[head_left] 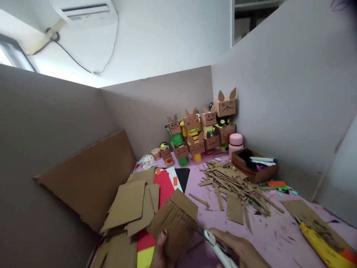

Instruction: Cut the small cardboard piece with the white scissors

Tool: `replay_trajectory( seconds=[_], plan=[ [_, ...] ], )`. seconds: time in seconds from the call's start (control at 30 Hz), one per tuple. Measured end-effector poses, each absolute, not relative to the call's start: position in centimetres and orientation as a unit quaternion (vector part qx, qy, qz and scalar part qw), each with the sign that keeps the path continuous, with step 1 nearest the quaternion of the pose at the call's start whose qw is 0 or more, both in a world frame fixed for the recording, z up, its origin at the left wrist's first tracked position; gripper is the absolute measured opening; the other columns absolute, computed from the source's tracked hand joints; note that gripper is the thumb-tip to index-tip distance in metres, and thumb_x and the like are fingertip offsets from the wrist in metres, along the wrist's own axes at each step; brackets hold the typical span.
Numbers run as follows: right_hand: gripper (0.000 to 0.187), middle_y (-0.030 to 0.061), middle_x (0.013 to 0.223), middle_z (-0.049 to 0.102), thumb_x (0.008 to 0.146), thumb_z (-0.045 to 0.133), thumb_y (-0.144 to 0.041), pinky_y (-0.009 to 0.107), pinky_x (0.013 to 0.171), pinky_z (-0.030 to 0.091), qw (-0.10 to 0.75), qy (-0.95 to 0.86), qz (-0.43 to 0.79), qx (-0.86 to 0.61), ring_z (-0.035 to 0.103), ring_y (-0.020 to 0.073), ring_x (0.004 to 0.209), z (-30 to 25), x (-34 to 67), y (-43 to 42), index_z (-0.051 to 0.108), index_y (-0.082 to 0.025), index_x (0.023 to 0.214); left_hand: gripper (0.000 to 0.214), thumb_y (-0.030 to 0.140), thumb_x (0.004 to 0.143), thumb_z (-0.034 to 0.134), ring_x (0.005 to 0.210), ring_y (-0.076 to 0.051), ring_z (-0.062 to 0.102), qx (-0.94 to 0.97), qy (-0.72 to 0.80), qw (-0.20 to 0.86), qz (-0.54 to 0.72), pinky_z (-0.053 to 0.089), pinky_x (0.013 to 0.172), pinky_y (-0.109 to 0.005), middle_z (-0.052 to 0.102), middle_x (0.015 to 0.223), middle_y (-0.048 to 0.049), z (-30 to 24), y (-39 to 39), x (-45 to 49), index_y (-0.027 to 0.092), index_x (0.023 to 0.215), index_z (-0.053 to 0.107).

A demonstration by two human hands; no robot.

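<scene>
My left hand (160, 248) grips a small folded cardboard box (175, 223) near the bottom middle, thumb pressed on its near face. The box is tilted, with ridged creases across one side. In my right hand (240, 245) is a pair of scissors (212, 241) with white handles. Its blades point up and left and lie against the upper part of the box. Whether they cut into the cardboard I cannot tell. Part of the right hand's fingers is hidden behind the handles.
Flat cardboard sheets (125, 204) and coloured paper (164, 188) lie left. Cardboard scraps (231, 182) heap centre right, before a box of pens (255, 167) and a pink flask (235, 143). Cardboard animal figures (196, 147) stand behind. A yellow glue gun (320, 243) rests lower right.
</scene>
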State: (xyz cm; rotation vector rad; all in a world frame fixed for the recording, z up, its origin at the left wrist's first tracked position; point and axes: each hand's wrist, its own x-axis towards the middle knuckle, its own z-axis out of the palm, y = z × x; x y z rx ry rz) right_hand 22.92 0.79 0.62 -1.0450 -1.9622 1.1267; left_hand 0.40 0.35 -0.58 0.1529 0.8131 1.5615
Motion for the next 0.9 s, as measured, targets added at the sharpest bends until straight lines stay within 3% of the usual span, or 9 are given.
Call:
replay_trajectory(
  seconds=[0.2, 0.57, 0.77, 0.9],
  plan=[
    [0.057, 0.0093, 0.092, 0.068, 0.069, 0.061, -0.042, 0.029, 0.073, 0.049, 0.281, -0.780, 0.387, -0.403, 0.061, 0.0247, 0.080, 1.0, 22.8, 1.0, 0.058, -0.018, 0.120, 0.050, 0.031, 0.058, 0.077, 0.095, -0.031, 0.065, 0.085, 0.390, 0.615, 0.680, 0.047, 0.091, -0.040, 0.076, 0.079, -0.0056, -0.3, 0.2, 0.6, 0.017, 0.105, 0.068],
    [0.049, 0.0094, 0.077, 0.065, 0.067, 0.061, -0.041, 0.028, 0.063, 0.048, 0.312, -0.772, 0.379, -0.404, 0.057, 0.0217, 0.067, 0.1, 22.6, 1.0, 0.065, -0.010, 0.105, 0.045, 0.030, 0.064, 0.073, 0.071, -0.023, 0.070, 0.084, 0.369, 0.636, 0.673, 0.049, 0.087, -0.035, 0.076, 0.080, -0.0041, -0.6, 0.3, 0.0, 0.021, 0.108, 0.068],
    [0.051, 0.0113, 0.083, 0.069, 0.069, 0.060, -0.037, 0.027, 0.065, 0.049, 0.364, -0.763, 0.376, -0.379, 0.061, 0.0215, 0.070, -1.2, 22.6, 1.0, 0.064, -0.011, 0.113, 0.060, 0.033, 0.061, 0.075, 0.086, -0.028, 0.068, 0.085, 0.358, 0.644, 0.671, 0.045, 0.093, -0.037, 0.076, 0.080, -0.0029, -0.6, 0.2, 0.2, 0.023, 0.119, 0.060],
    [0.044, 0.0069, 0.076, 0.067, 0.070, 0.063, -0.035, 0.023, 0.061, 0.047, 0.362, -0.768, 0.360, -0.387, 0.058, 0.0185, 0.066, -0.5, 22.8, 0.7, 0.066, -0.013, 0.108, 0.053, 0.031, 0.061, 0.076, 0.088, -0.028, 0.068, 0.079, 0.344, 0.651, 0.672, 0.043, 0.095, -0.037, 0.076, 0.080, -0.0024, -0.5, 0.2, 0.3, 0.025, 0.113, 0.065]
  ],
)
